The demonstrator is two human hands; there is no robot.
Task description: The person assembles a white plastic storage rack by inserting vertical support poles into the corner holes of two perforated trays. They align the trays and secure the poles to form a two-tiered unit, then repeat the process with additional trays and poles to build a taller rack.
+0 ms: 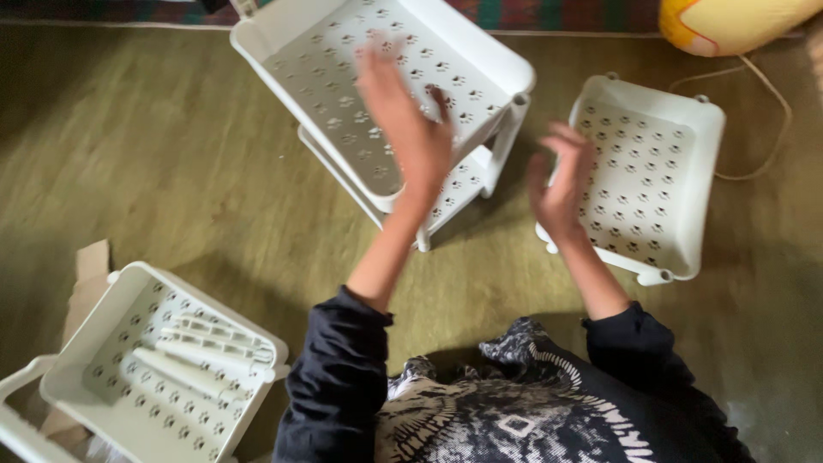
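Note:
My left hand (403, 120) hovers, blurred and with fingers spread, over the top tray of a white two-tier plastic rack (480, 51) standing on the floor ahead of me. My right hand (561, 184) is raised between that rack and a separate white perforated tray (686, 146) lying to the right; its fingers are loosely curled and hold nothing. Whether either hand touches a tray I cannot tell. Both sleeves are black.
At the lower left lies a third white tray (86, 343) with several white tubes (206, 356) in it, on cardboard (90, 266). A yellow round object (729, 21) and a thin cord (771, 111) are at the top right. The floor covering is olive green.

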